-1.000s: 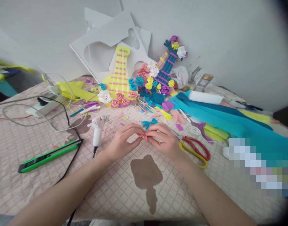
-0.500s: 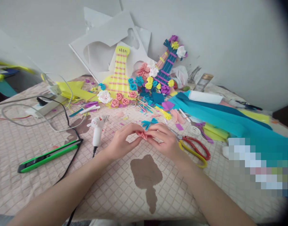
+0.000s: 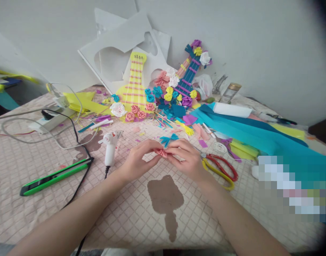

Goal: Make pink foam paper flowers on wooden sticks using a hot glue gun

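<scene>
A small folded pink paper piece (image 3: 161, 153) is pinched between both hands above the middle of the table. My left hand (image 3: 141, 158) grips its left side with thumb and fingers. On its right side, the fingers of my right hand (image 3: 185, 158) are closed on it. Just behind the fingers lies a blue paper bow shape (image 3: 169, 139). Scissors with red and yellow handles (image 3: 221, 169) rest beside my right hand, their blades partly hidden. To the left of my left hand is a white glue gun (image 3: 109, 151).
A green hair straightener (image 3: 56, 176) and a power strip (image 3: 52, 119) with cables lie left. Behind stand a yellow paper guitar (image 3: 135, 87) and a blue one (image 3: 188, 76) with paper flowers. Teal paper (image 3: 240, 124) spreads right. Paper scraps and a glass jar (image 3: 231, 93) are also there.
</scene>
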{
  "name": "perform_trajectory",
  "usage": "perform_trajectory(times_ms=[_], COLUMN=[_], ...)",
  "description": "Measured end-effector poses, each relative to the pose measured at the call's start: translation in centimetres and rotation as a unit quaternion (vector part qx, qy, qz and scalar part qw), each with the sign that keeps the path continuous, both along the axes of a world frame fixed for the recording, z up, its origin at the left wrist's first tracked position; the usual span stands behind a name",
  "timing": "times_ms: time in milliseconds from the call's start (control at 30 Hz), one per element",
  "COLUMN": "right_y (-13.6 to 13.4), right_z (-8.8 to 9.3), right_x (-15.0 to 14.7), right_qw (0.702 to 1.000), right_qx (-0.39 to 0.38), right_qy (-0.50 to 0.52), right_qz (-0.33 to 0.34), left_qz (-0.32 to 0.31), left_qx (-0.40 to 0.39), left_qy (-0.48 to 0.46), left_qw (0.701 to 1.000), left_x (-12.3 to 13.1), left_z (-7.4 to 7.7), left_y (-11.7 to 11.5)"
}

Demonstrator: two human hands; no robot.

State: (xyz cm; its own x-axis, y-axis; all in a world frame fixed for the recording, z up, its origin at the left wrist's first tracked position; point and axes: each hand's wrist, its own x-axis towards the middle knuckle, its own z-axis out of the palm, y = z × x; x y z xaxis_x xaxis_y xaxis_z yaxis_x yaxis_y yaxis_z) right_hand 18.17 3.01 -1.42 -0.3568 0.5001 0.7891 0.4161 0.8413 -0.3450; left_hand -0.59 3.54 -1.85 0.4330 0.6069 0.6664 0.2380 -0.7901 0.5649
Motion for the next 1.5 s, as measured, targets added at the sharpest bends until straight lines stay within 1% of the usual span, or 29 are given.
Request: perform_trajectory(times_ms=[300, 500, 1000, 1067, 1167, 1233, 1333, 1433, 1500], right_y=[-0.05, -0.06, -0.12, -0.07, -0.02, -0.08, -0.29, -0.39, -0.31], right_z=[0.06, 0.03, 0.13, 0.26, 0.38, 0.41, 0.47, 0.56, 0.61], right_x=[-0.08, -0.08, -0.24, -0.15, 0.21, 0.48, 0.67, 0.67, 0.72], right_qw=[1.000, 1.000, 1.000, 1.000, 0.999, 0.998, 0.996, 0.987, 0.971], right_qx=[0.009, 0.003, 0.018, 0.018, 0.008, -0.008, -0.058, -0.144, -0.216], right_qy=[0.001, -0.006, 0.008, 0.005, -0.029, -0.053, -0.046, -0.012, 0.001], right_qz=[-0.004, 0.000, -0.012, -0.007, 0.016, 0.033, 0.053, 0.075, 0.101], left_qz=[0.001, 0.000, 0.002, 0.000, -0.015, -0.036, -0.071, -0.086, -0.091], left_qx=[0.010, 0.004, -0.002, 0.001, -0.004, -0.039, -0.151, -0.266, -0.318], left_qy=[0.000, -0.001, -0.006, -0.005, -0.004, 0.003, -0.004, -0.047, -0.071], left_qw=[1.000, 1.000, 1.000, 1.000, 1.000, 0.999, 0.986, 0.959, 0.941], left_x=[-0.01, 0.00, 0.05, 0.07, 0.06, 0.05, 0.08, 0.25, 0.39], left_z=[-0.12, -0.22, -0.27, -0.23, -0.11, 0.02, 0.16, 0.23, 0.29], left_y=[0.11, 0.14, -0.04, -0.02, -0.04, -0.15, -0.44, -0.63, -0.58])
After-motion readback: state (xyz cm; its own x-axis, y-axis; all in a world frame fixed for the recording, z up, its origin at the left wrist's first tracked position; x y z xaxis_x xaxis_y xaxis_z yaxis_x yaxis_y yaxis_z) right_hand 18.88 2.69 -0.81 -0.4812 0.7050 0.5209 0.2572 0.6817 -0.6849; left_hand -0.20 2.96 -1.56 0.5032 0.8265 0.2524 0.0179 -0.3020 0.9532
